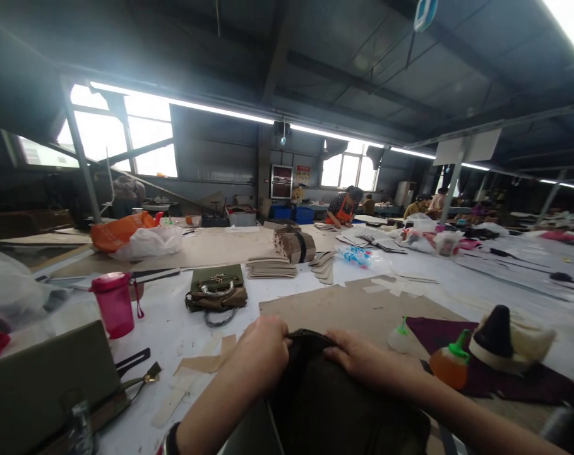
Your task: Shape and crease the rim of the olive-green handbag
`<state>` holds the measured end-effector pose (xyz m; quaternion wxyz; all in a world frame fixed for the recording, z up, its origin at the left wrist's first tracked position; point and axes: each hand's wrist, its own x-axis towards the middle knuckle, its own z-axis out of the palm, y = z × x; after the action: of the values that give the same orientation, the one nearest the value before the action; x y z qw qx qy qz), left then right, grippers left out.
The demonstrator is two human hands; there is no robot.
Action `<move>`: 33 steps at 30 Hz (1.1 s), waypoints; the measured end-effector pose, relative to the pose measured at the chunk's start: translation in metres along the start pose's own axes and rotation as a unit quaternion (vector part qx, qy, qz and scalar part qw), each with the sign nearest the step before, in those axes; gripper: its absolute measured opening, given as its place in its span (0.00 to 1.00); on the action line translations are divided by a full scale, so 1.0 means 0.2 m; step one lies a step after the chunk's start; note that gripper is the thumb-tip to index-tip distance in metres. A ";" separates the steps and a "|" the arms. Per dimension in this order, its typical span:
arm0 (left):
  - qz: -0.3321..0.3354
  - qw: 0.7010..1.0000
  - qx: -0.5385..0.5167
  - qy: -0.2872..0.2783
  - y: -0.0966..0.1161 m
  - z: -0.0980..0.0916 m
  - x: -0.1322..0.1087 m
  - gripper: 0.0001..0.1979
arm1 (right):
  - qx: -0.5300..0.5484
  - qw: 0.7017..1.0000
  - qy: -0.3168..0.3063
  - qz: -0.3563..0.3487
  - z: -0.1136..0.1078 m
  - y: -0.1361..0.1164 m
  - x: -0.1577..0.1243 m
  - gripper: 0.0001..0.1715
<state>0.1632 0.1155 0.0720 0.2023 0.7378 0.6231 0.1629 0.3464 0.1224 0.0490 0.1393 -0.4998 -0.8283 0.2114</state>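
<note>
My left hand (263, 354) and my right hand (367, 357) both grip the top edge of a dark olive fabric bag body (334, 404), which I hold upright in front of me. Its interior is dark and its lower part runs out of view. Just beyond my hands lies a flat cardboard sheet (353, 309). To the right of my right hand stand a small white glue bottle (399, 338) and an orange glue bottle with a green nozzle (451, 361). A finished olive handbag with a metal handle (215, 297) rests left of centre.
A long white worktable (173, 354) holds a pink plastic cup (113, 306), stacked cardboard pieces (271, 267) and maroon fabric (499, 379). An olive panel (45, 385) lies at lower left. A co-worker in an orange apron (344, 208) stands across the table.
</note>
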 end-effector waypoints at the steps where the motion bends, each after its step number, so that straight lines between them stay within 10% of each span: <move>1: 0.000 1.000 -0.004 0.011 -0.01 0.00 0.00 0.10 | -0.015 1.000 0.021 0.003 0.01 -0.01 0.02 0.12; 15: 0.014 1.000 -0.023 0.016 -0.19 -0.06 -0.10 0.09 | -0.003 0.997 0.004 -0.080 0.11 -0.14 0.15 0.11; 21: 0.195 0.974 -0.098 -0.059 -0.21 -0.05 -0.04 0.17 | 0.043 0.991 -0.021 -0.122 0.13 -0.17 0.13 0.09; 33: 0.174 0.976 -0.042 -0.123 -0.05 0.07 0.21 0.14 | 0.262 0.954 -0.064 0.133 0.09 -0.10 -0.23 0.13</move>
<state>0.1690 0.1575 0.0534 0.2766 0.8402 0.4482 0.1293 0.3443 0.0707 0.0429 0.1829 -0.5371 -0.6771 0.4687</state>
